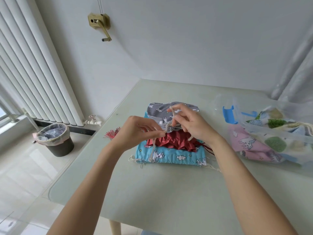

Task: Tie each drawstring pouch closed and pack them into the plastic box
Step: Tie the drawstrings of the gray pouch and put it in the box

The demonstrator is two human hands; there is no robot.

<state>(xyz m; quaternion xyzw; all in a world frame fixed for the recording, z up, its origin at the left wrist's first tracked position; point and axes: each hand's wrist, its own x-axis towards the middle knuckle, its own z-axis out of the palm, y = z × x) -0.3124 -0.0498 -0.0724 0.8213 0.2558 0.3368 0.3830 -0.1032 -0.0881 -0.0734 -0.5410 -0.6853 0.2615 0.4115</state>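
Both hands are pinching the beige cord [169, 128] on the grey pouch [162, 111]: left hand [137, 131] one strand, right hand [188, 122] the other. It sits atop red [171, 141] and blue pouches [169, 156] mid-bench [152, 192], with the plastic box [277, 133] off right holding packed ones.

Domestic interior, probably a corner of a home: a pale glass-topped table [152, 192] against a plain white wall, a white column radiator [33, 73] beside a window, a lined waste bin [55, 139] on glossy floor tiles, and a wall-mounted brass hand crank [100, 24].
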